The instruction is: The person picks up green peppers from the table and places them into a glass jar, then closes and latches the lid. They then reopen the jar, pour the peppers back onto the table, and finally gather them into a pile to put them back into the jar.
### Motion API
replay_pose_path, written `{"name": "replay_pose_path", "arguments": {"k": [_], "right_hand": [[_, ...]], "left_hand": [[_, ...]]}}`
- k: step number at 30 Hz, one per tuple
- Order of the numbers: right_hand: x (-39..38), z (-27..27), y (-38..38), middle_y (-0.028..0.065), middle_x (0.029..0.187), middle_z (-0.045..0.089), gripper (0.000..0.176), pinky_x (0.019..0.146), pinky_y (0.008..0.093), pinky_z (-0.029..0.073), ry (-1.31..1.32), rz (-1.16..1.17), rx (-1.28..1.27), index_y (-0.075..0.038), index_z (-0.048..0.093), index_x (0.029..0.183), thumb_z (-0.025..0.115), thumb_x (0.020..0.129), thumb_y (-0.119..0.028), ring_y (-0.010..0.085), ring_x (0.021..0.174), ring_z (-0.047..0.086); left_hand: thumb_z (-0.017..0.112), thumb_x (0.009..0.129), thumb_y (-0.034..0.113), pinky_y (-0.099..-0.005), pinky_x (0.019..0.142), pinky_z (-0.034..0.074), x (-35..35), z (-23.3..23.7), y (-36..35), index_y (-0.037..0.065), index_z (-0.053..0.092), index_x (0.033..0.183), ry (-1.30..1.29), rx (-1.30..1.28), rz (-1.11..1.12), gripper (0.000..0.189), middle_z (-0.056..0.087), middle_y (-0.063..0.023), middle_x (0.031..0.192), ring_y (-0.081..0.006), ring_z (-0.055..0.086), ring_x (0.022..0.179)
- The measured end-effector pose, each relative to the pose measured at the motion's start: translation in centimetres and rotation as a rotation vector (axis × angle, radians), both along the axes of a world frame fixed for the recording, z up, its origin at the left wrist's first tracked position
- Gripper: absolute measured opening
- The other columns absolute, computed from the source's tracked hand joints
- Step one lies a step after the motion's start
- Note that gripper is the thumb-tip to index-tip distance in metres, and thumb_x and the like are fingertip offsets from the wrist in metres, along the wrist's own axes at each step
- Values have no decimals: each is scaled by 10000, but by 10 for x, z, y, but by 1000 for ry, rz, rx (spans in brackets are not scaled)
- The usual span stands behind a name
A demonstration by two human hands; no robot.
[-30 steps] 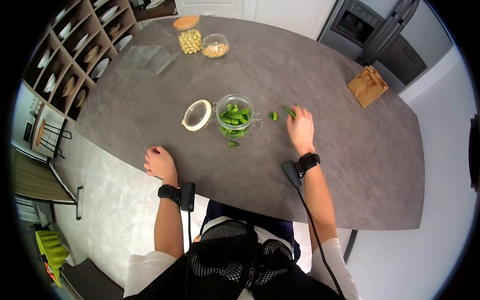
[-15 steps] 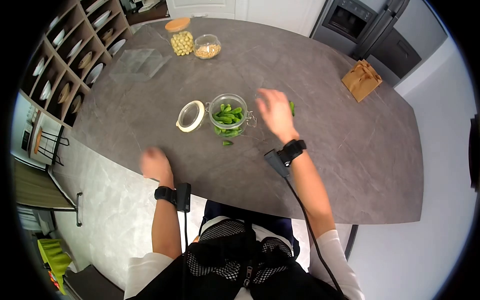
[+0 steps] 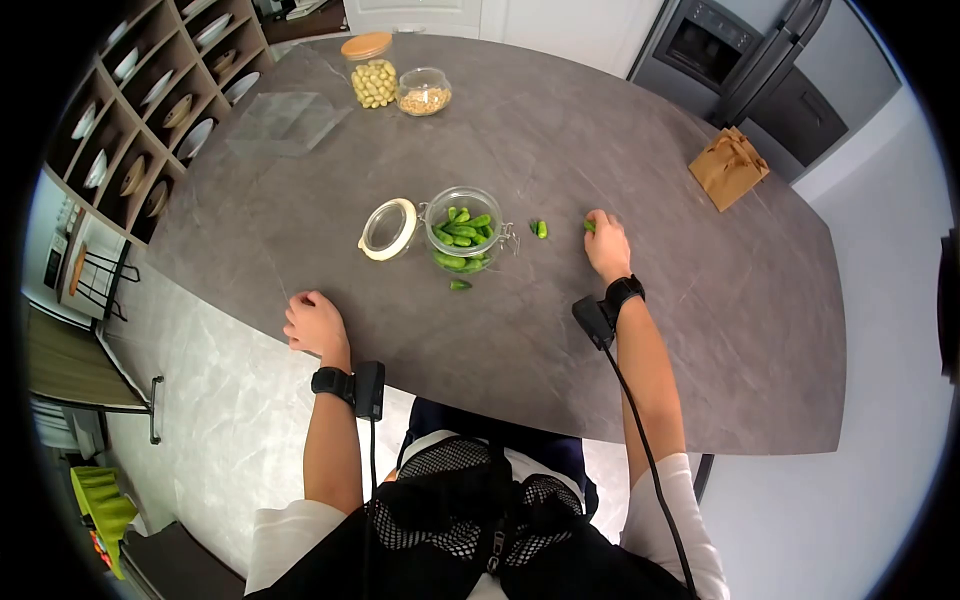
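A glass clip-top jar (image 3: 465,222) holds several small green vegetables (image 3: 462,232) that look like mini cucumbers. Its hinged lid (image 3: 388,230) lies open to the left. One small mini cucumber (image 3: 459,285) lies just in front of the jar, and another small green piece (image 3: 541,229) rests to its right. Further right, my right hand (image 3: 608,245) is down at the tabletop with its fingers closed round a mini cucumber (image 3: 590,226), mostly covered by them. My left hand (image 3: 316,324) rests by the table's near left edge, fingers curled, with nothing visible in it.
At the back left stand a jar with an orange lid (image 3: 373,82), a glass bowl of pale bits (image 3: 424,97) and a clear plastic tray (image 3: 285,125). A brown paper bag (image 3: 728,170) sits at the right on the grey table (image 3: 480,350). Cables run from both wrists.
My right hand has moved right, away from beside the jar, and closed on a mini cucumber. The green piece right of the jar is now uncovered. My left hand stays near the edge.
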State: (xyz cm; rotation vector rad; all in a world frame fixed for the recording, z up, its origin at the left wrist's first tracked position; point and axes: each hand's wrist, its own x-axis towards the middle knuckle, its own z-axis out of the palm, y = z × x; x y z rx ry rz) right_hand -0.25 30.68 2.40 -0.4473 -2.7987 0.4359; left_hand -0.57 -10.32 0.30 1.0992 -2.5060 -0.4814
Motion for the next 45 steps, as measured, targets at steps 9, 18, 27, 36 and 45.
{"name": "replay_pose_path", "arguments": {"k": [9, 18, 27, 36, 45], "right_hand": [[-5, 102, -114, 128, 823, 606, 178, 663, 368, 456, 306, 506, -477, -75, 592, 922, 568, 793, -195, 285, 743, 583], [-13, 31, -52, 137, 938, 588, 264, 743, 361, 452, 128, 137, -216, -76, 560, 1022, 545, 806, -225, 293, 849, 563], [-7, 4, -55, 106, 998, 559, 238, 823, 380, 418, 34, 246, -169, -91, 560, 995, 573, 777, -184, 294, 961, 508], [-5, 90, -99, 112, 784, 600, 241, 660, 347, 458, 263, 311, -589, -45, 546, 931, 612, 761, -202, 270, 725, 584], [-26, 54, -78, 99, 948, 598, 223, 772, 377, 439, 162, 275, -328, -109, 578, 1001, 545, 791, -175, 295, 894, 544]], "left_hand": [[414, 799, 299, -436, 865, 271, 3, 8, 0, 144, 579, 968, -7, 30, -15, 283, 554, -45, 1042, -287, 446, 1001], [415, 807, 270, -415, 845, 271, 3, 8, 3, 131, 576, 921, 13, 24, -2, 242, 556, -37, 997, -272, 443, 951], [422, 805, 272, -416, 844, 272, 1, 6, 2, 139, 579, 923, 6, 29, -5, 238, 556, -30, 995, -270, 442, 958], [424, 804, 271, -412, 843, 279, 3, 8, 5, 139, 579, 925, 14, -2, 1, 238, 559, -28, 990, -268, 448, 955], [411, 811, 296, -425, 885, 252, 2, 8, 3, 152, 583, 968, -14, 52, -7, 274, 553, -36, 1046, -280, 435, 1014]]}}
